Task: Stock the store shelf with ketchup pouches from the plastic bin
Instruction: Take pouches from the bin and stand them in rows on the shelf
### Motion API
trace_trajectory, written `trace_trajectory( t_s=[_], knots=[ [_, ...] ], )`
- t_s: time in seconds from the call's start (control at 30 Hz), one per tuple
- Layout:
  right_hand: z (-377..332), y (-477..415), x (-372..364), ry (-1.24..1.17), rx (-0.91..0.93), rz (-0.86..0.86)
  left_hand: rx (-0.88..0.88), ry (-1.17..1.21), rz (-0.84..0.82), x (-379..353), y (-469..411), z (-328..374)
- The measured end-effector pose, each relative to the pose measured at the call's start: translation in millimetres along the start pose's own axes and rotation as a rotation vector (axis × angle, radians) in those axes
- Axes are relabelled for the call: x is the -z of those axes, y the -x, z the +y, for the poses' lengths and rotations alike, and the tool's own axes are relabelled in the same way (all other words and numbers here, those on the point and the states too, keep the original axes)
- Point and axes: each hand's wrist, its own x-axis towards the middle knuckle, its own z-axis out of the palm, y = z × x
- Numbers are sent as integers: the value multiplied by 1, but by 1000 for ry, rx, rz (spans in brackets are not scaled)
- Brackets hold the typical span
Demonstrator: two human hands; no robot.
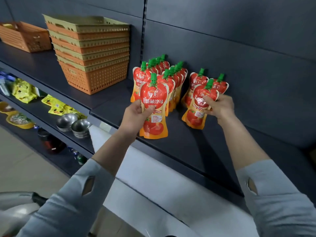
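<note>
Left hand (136, 115): closed around the left side of one ketchup pouch (153, 110), thumb across the front; pouch upright, green cap up, at the front edge of the shelf (196, 147); whether its base rests on the shelf cannot be told

Right hand (219, 106): fingers pinching the right side of a second pouch (198, 108), upright, base on the shelf, front of the right-hand row

Right-hand row: two more pouches (220, 85) upright just behind the second pouch, the rearmost near the back panel (239, 48)

Left rows: two files of standing pouches (172, 77) running from just behind the left-hand pouch back to the panel, packed touching one another; the count is unclear

Sleeves (68, 202): pale grey, with a slit at each forearm

Stacked baskets (92, 53): orange and tan perforated plastic, nested, on the same shelf level, left of the pouch rows, close to the panel

Orange basket (24, 36): single, at the far left end of that level

Lower shelf (56, 106): yellow packets (24, 90) at left, two metal bowls (73, 123) near its front edge

Plastic bin: cannot tell; a white object (153, 185) lies below the shelf's front edge between the arms
</note>
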Motion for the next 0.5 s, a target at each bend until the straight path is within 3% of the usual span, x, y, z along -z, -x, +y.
trace_trajectory(
  t_s=[0.5],
  knots=[
    [38,-127,-42,144,85,43,-16,-2,-9,-25,-39,-10]
  ],
)
